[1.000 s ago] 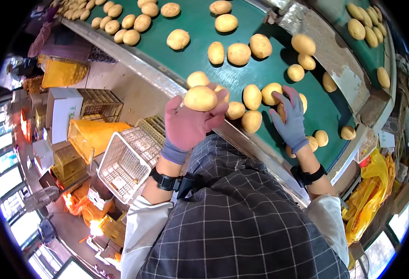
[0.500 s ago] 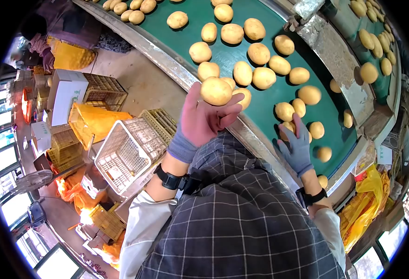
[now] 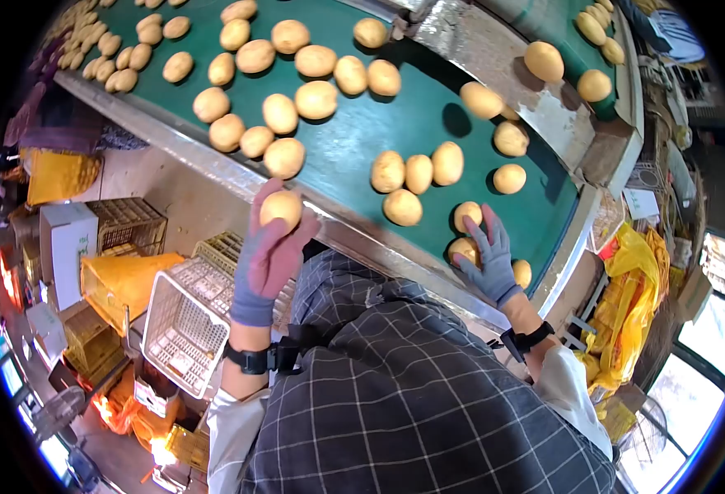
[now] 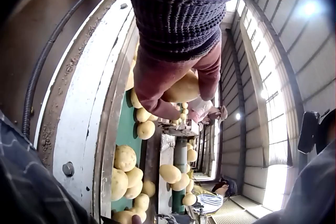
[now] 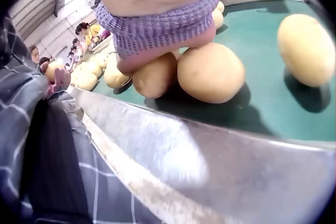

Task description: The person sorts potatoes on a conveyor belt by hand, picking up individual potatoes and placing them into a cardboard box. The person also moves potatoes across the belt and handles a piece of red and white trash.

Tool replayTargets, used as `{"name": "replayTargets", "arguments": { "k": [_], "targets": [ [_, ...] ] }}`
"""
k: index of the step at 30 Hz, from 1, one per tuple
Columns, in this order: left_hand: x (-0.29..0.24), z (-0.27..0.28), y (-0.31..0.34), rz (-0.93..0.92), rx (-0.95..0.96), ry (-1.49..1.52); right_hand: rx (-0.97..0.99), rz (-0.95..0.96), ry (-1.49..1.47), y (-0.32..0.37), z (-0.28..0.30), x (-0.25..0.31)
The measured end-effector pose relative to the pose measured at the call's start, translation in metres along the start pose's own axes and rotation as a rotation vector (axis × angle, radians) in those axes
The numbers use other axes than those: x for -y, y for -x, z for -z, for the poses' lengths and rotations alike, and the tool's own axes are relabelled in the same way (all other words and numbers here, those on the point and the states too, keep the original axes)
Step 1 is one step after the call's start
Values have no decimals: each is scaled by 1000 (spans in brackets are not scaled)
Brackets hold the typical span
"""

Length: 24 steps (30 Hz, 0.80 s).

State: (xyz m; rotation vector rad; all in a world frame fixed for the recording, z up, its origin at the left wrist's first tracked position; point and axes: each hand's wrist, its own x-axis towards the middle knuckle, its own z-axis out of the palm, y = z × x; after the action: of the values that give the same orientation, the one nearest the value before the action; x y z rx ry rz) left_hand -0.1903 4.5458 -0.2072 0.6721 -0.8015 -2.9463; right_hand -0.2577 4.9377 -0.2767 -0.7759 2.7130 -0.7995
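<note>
Gripping one potato (image 3: 281,207), the left hand (image 3: 270,262) curls while the right hand (image 3: 494,262) spreads by two more potatoes (image 3: 465,216) (print on the white box (image 3: 59,247) illegible).

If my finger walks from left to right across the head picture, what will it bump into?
White box → white crate → left grip, holding a potato → right grip → yellow plastic.

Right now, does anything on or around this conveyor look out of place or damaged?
The metal divider beside the green belt looks worn, its surface patchy and discoloured. Also, one potato near it shows apart from its shadow, so it seems airborne.
</note>
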Motion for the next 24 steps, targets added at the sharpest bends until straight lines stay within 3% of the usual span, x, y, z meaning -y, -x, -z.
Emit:
{"name": "replayTargets", "arguments": {
  "k": [3, 6, 8, 11, 14, 17, 19, 20, 23, 24],
  "targets": [
    [-3, 14, 5, -12, -34, 52, -40, -46, 12, 20, 10, -10],
    [0, 32, 6, -76, -84, 16, -259, -82, 120, 25, 23, -24],
    [-8, 45, 4, 9, -20, 167, -354, -117, 125, 17, 29, -27],
    [-7, 39, -2, 50, -16, 220, -235, -129, -41, -13, 17, -9],
    [-6, 37, -5, 45, -77, 146, -109, -296, -241, -42, -9, -6],
    [-8, 38, -5, 41, 4, 122, -110, -192, -235, -60, -10, -6],
    [-10, 39, -6, 31, -63, 48, -9, -598, -1093, -73, 0, -9],
    [-11, 40, -9, 24, -93, 11, -25, -672, -1368, -75, 10, -6],
    [-8, 27, -21, -10, -236, -70, 160, -385, -2106, -74, 21, -7],
    [-6, 22, -25, -2, -150, -95, 174, -361, -2202, -76, 27, 3]
  ]
}}
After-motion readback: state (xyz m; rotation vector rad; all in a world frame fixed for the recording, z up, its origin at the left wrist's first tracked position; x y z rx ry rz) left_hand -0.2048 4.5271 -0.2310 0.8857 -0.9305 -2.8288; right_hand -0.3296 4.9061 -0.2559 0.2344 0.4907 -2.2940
